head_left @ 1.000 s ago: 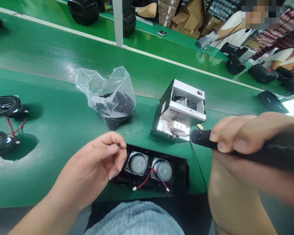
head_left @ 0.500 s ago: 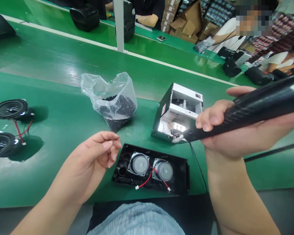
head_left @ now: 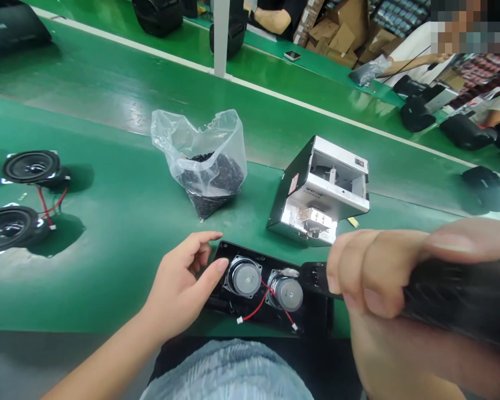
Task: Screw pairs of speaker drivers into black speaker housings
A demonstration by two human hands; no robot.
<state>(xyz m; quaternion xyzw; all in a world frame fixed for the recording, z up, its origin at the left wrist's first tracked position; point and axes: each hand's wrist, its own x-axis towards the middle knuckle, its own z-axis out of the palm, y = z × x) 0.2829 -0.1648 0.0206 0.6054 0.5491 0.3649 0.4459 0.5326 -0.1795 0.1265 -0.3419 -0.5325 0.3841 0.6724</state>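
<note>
My right hand (head_left: 370, 272) is wrapped round a black electric screwdriver (head_left: 314, 278), its blurred tip over the right-hand speaker's upper edge; I cannot tell whether it touches. Below it lies a black speaker housing (head_left: 312, 316), open side up. Two round speakers sit in it magnet side up, the left one (head_left: 246, 279) and the right one (head_left: 289, 293). Red wires (head_left: 256, 311) with white plugs trail from them. At the housing's left end, my left hand (head_left: 187, 283) is empty, index finger and thumb apart, the thumb by the left speaker's edge.
A silver-and-black screw feeder (head_left: 337, 191) stands behind the housing. Left of it is a clear plastic bag (head_left: 200, 178) of small black pieces. Two loose speakers (head_left: 35, 166) lie at far left. A post (head_left: 220, 39) rises at the back; co-workers sit across the green bench.
My right hand has brought the screwdriver down and left, from beside the feeder to the right-hand speaker. My left hand has moved right, over the housing's left end. The view has shifted slightly.
</note>
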